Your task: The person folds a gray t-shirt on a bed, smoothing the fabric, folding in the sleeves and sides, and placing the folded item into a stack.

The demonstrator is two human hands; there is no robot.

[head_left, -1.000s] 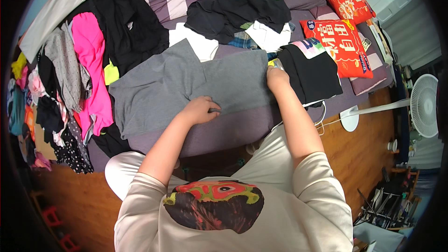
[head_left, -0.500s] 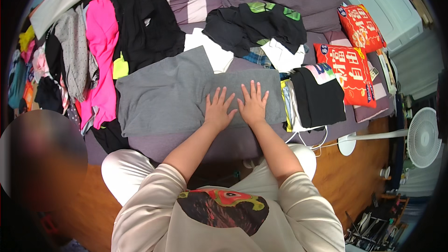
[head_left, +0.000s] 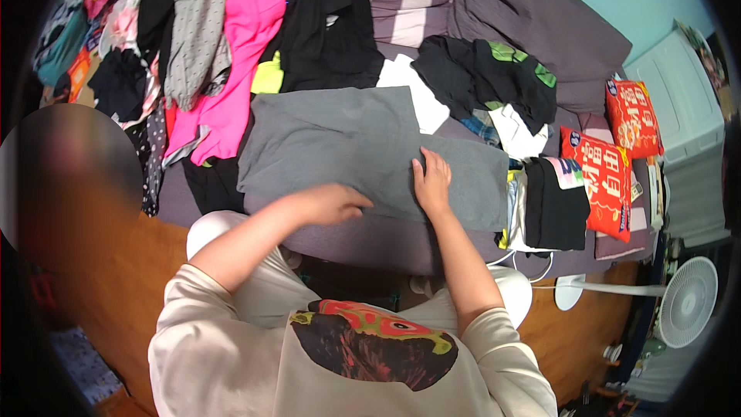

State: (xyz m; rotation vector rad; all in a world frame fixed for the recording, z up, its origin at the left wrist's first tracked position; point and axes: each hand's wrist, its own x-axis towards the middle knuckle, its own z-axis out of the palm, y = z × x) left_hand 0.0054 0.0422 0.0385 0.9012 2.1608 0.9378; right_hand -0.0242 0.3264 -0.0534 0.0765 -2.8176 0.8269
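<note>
Here's the grey cloth (head_left: pixel 332 139), spread across the sofa (head_left: pixel 363 247), its right end just beside the folded clothes (head_left: pixel 552 212). The right hand (head_left: pixel 434 179) lies on it, fingers extended and open! At the front edge, the left hand (head_left: pixel 328 202) has bent fingers; whether they pinch fabric, I can't tell.

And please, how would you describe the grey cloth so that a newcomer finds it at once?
On the purple sofa, look along its front, between the pink garment and the folded black clothes. The grey cloth is spread there, under the person's right hand. Unlike the dotted grey garment, it is plain.
</note>
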